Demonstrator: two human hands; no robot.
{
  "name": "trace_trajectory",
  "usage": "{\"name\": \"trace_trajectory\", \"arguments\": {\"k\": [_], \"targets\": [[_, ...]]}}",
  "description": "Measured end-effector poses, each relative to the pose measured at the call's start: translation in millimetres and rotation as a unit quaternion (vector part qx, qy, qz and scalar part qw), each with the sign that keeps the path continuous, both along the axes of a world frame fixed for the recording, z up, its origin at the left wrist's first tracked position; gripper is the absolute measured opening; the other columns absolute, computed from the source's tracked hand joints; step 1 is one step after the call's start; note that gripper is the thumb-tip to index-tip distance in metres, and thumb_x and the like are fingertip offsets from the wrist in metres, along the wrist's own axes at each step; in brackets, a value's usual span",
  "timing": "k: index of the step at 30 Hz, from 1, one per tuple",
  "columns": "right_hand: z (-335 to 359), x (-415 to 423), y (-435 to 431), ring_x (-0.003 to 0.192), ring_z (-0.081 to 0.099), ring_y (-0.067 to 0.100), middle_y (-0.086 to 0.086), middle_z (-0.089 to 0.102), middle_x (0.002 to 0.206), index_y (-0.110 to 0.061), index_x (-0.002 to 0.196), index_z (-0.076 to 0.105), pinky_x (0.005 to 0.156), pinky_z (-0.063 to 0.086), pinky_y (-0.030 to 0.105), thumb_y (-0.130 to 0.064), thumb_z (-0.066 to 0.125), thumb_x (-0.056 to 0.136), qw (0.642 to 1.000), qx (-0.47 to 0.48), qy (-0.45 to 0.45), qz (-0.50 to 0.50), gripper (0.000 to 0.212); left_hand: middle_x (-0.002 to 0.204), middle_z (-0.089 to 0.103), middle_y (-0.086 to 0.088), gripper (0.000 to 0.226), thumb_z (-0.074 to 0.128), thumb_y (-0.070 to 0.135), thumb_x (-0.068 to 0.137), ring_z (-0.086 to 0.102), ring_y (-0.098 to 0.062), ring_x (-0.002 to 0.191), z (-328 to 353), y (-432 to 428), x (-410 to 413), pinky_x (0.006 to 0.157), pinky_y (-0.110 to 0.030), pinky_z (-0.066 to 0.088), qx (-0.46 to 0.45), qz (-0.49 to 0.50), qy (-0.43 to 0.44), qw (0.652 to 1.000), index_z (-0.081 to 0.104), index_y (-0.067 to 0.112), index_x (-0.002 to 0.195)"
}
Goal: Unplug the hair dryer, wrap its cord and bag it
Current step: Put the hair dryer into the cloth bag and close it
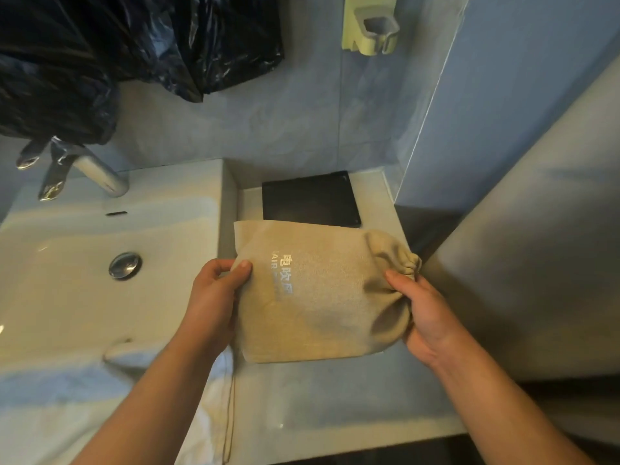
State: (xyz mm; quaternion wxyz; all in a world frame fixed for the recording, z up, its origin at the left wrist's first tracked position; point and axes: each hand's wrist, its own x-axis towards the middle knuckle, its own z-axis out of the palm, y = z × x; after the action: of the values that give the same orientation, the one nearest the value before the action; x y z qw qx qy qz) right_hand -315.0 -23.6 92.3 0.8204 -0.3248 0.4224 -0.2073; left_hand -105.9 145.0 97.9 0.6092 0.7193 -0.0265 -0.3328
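Both hands ctr frame clamp beige bag [315, 297]: left hand [214, 297] on closed end, right hand [426, 317] at cinched mouth, long axis left-right.

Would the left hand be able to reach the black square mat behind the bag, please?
Probably yes: the black square mat lies uncovered, but the left hand first has to release the beige cloth drawstring bag.

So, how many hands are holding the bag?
2: the left hand grips the bag at its closed end, the right hand at its gathered mouth.
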Motion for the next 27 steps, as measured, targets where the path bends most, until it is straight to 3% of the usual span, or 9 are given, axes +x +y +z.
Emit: {"name": "trace_trajectory", "arguments": {"k": [7, 13, 17, 23, 27], "targets": [[-3, 24, -39, 0.098, 0.071, 0.024, 0.008, 0.074, 0.108, -0.016, 0.118, 0.065, 0.082, 0.055, 0.037, -0.021, 0.07, 0.07, 1.0, -0.014, 0.014, -0.003, 0.049, 0.108, 0.067, -0.021, 0.027, 0.063, 0.025, 0.094, 0.067, -0.03, 0.088, -17, -38, 18, 0.074, -0.046, 0.056, -0.01, 0.011, 0.006, 1.0, 0.056, 0.003, 0.109], [-21, 64, -92, 0.097, 0.07, 0.026, 0.012, 0.074, 0.107, -0.012, 0.114, 0.066, 0.084, 0.055, 0.04, -0.019, 0.07, 0.069, 0.998, -0.034, 0.05, -0.007, 0.046, 0.101, 0.072, -0.014, 0.016, 0.065, 0.029, 0.093, 0.071, -0.029, 0.087, -49, -91, 52, 0.078, -0.051, 0.058, 0.005, 0.023, -0.003, 1.0, 0.064, 0.015, 0.101], [-44, 101, -137, 0.087, 0.072, 0.025, 0.011, 0.075, 0.097, -0.011, 0.104, 0.07, 0.08, 0.056, 0.038, -0.011, 0.066, 0.081, 0.996, -0.05, 0.069, 0.002, 0.023, 0.099, 0.075, -0.009, 0.018, 0.067, 0.031, 0.089, 0.072, -0.028, 0.09, -74, -128, 85, 0.081, -0.049, 0.058, 0.002, 0.028, -0.004, 1.0, 0.07, 0.019, 0.103], [-76, 160, -187, 0.071, 0.073, 0.016, 0.001, 0.076, 0.078, -0.014, 0.095, 0.068, 0.065, 0.059, 0.029, -0.005, 0.063, 0.086, 0.99, -0.1, 0.093, 0.034, 0.014, 0.097, 0.074, -0.01, 0.025, 0.069, 0.025, 0.089, 0.067, -0.019, 0.079, -111, -171, 132, 0.076, -0.035, 0.056, 0.032, 0.079, -0.016, 0.996, 0.072, 0.009, 0.108], [-94, 189, -202, 0.07, 0.071, 0.021, 0.002, 0.076, 0.077, -0.015, 0.093, 0.069, 0.067, 0.059, 0.036, -0.003, 0.065, 0.084, 0.985, -0.108, 0.112, 0.068, 0.016, 0.082, 0.069, 0.0, 0.017, 0.067, 0.017, 0.092, 0.062, -0.014, 0.071, -124, -183, 154, 0.068, -0.026, 0.051, 0.042, 0.095, -0.019, 0.994, 0.071, 0.01, 0.106]]}}
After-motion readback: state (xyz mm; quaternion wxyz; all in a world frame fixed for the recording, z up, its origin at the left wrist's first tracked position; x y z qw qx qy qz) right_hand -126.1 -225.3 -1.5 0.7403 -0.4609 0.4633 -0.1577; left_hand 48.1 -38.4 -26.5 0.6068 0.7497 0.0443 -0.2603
